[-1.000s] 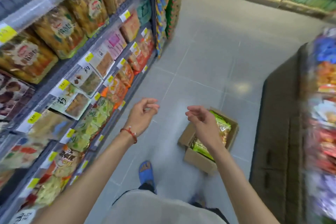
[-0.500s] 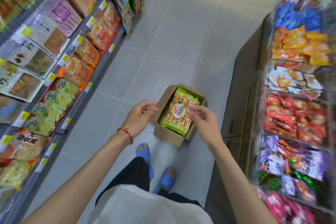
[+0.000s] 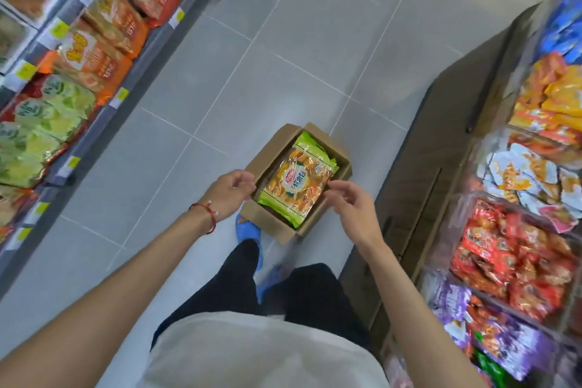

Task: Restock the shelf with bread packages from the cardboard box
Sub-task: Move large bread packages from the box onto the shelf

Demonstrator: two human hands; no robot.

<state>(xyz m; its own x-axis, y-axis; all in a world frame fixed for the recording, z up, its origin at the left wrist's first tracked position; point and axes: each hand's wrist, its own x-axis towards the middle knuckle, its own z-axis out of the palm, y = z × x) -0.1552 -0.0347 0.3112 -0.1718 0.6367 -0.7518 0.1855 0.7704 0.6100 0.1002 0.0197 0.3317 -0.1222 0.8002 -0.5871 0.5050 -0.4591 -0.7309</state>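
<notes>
An open cardboard box (image 3: 274, 225) stands on the grey tiled floor in the aisle. A green and orange bread package (image 3: 297, 181) lies flat on top of others inside it. My left hand (image 3: 228, 190), with a red string on the wrist, hovers over the box's left rim, fingers loosely curled and holding nothing. My right hand (image 3: 352, 203) hangs over the box's right edge by the package's corner, fingers apart and empty. The shelf (image 3: 91, 38) on the left carries rows of orange, red and green packages.
A dark wooden shelf unit (image 3: 419, 167) with bins of snack packets (image 3: 516, 264) runs along the right. My blue slippers (image 3: 248, 231) stand just behind the box. Yellow price tags line the left shelf edges. Tiled floor stretches ahead.
My view has swung down from the left shelf to the floor. The box now sits right under my hands, which have both come down closer to it, still empty.
</notes>
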